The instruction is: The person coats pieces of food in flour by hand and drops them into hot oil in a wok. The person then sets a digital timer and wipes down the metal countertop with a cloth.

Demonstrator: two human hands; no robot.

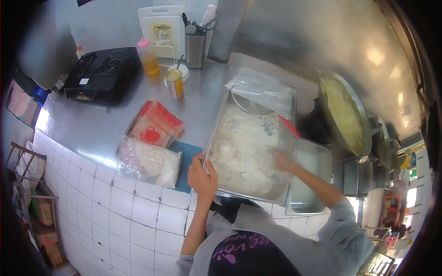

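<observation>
White powder lies in a metal tray, apparently mid-tossing; left hand grips the tray's edge, right hand blurs at the powder, finger state unreadable; further stirring seemingly calls for steady bracing.

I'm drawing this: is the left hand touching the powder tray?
Touching: the head view shows the left hand gripping the powder tray at its rim.

Metal counter, black stove, pink-capped bottle, can, tray of white powder, perhaps a blue mat

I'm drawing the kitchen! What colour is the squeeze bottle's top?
The top is pink, seen best in the head view.
</observation>
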